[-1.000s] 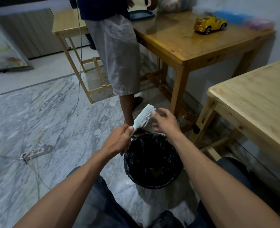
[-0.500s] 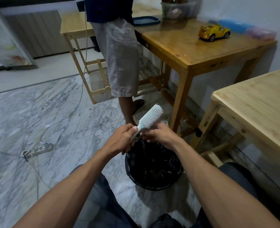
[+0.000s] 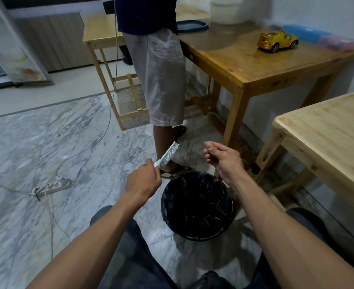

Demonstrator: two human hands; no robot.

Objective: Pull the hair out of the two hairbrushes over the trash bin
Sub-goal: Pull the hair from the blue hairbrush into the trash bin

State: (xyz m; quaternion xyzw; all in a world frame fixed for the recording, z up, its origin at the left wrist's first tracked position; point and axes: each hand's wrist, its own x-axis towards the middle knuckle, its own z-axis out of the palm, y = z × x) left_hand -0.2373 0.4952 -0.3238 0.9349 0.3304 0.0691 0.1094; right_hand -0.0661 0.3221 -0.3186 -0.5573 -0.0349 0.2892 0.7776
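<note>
The pale blue-green plastic hairbrush with white bristles (image 3: pixel 167 153) is being held by its handle in the left hand (image 3: pixel 143 181), which is clamped shut around it; the brush is sticking up and away, edge-on, just beyond the near-left rim of the round trash bin lined with a black plastic bag (image 3: pixel 198 205) rather than squarely over its mouth. The right hand (image 3: pixel 224 161), which half a second ago was pressed against the bristles, is now hanging apart from the brush above the bin's far-right rim, thumb and forefinger pinched together; whether any hair is caught between them is too fine to tell. That probably means one pull is ending and a drop into the bin is coming. A second hairbrush is not showing. A standing person's sandalled foot (image 3: pixel 177 168) is sitting just behind the bin, a light wooden table (image 3: pixel 328 138) is crowding the right, and open marble floor (image 3: pixel 47 142) is lying to the left.
</note>
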